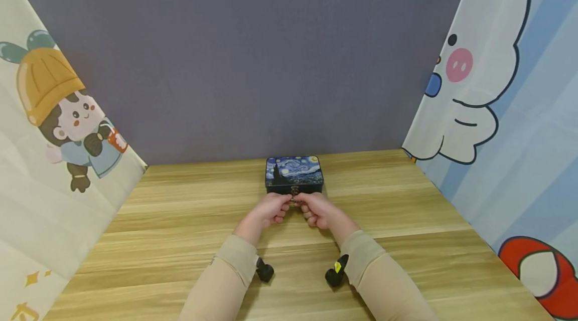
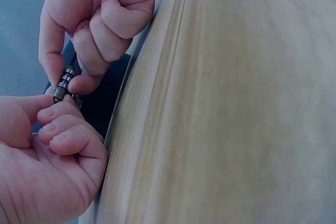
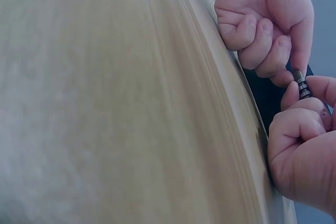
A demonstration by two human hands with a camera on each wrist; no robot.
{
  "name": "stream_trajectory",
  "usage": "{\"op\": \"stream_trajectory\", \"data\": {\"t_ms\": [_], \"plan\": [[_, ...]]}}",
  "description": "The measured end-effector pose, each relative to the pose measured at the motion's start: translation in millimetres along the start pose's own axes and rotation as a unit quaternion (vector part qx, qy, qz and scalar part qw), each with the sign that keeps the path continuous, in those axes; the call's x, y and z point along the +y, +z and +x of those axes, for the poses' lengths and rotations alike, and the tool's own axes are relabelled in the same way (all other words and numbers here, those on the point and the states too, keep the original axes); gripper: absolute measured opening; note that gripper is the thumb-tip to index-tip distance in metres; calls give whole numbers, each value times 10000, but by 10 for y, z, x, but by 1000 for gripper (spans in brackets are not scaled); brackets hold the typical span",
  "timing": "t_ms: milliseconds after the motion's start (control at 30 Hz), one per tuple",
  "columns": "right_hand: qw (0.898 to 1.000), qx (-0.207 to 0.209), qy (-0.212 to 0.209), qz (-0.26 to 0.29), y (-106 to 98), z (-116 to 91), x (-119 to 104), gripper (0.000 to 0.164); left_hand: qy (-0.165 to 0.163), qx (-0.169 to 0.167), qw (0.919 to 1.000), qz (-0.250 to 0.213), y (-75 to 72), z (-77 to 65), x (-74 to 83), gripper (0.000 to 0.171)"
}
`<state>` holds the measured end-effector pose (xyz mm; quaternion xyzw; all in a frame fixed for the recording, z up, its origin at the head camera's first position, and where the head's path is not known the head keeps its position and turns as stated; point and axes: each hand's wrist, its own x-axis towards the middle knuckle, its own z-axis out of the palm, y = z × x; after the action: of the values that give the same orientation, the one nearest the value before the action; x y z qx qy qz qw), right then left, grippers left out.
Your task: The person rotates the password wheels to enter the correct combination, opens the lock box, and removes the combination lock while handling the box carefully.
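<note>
A small box (image 1: 294, 171) with a blue and yellow starry-night picture on its lid lies closed near the back of the table. A metal clasp (image 1: 295, 190) sits at the middle of its dark front. Just below the clasp, a small combination lock (image 2: 65, 81) with ringed number dials is held between both hands. My left hand (image 1: 273, 208) pinches one end of it with thumb and forefinger, other fingers curled. My right hand (image 1: 318, 209) pinches the dial part from the other side. The fingers hide much of the lock (image 3: 303, 84) in the head view.
The box stands on a wood-grain table (image 1: 194, 230). Behind the table rises a grey panel (image 1: 253, 60). Cartoon-printed curtains hang at the left (image 1: 27, 160) and right (image 1: 533, 170). A small black device (image 1: 265, 271) sits at each wrist.
</note>
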<state>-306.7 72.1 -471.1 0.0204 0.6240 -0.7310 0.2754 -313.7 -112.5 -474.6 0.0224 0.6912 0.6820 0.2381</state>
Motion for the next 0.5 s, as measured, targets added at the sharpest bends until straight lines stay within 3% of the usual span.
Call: {"op": "stream_trajectory", "data": {"t_ms": [500], "plan": [[9999, 0, -137, -72, -30, 3, 10, 25, 60, 19, 10000, -34, -5, 13, -14, 28]]}}
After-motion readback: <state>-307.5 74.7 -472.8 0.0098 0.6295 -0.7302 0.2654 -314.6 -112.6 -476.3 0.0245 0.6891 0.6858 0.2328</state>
